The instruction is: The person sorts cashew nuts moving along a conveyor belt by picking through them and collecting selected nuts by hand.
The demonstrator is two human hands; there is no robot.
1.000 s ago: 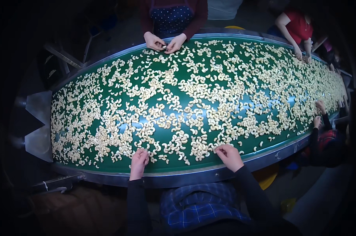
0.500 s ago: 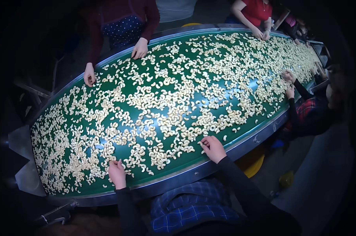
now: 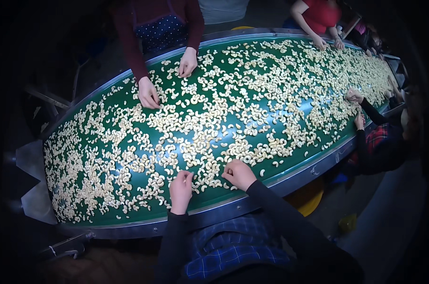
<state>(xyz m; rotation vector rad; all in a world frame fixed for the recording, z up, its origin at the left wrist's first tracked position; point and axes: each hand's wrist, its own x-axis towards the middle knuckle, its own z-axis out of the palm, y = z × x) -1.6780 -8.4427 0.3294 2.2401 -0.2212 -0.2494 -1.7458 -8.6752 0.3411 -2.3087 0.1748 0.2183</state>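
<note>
Pale curved cashew kernels (image 3: pixel 195 122) lie in loose clusters over a wide green belt (image 3: pixel 214 193). My left hand (image 3: pixel 180 193) is low over the near part of the belt, beside a cluster of kernels. Its fingers are curled in toward the thumb, and whatever may be between them is hidden. A little to the right, my right hand (image 3: pixel 240 174) reaches down among the kernels. Its fingers are bent and pressed together at the tips; I cannot make out anything in them.
A metal rail (image 3: pixel 219 208) borders the belt's near side. Across it, a co-worker's two hands (image 3: pixel 149 93) are at the kernels. Other people's hands (image 3: pixel 355 96) work farther right. Angled metal plates (image 3: pixel 37 202) stand at the left end; a yellow object (image 3: pixel 309 196) is below the rail.
My left hand has moved right, and my right hand slightly left, so they are closer together. The co-worker opposite has shifted both hands to the right.
</note>
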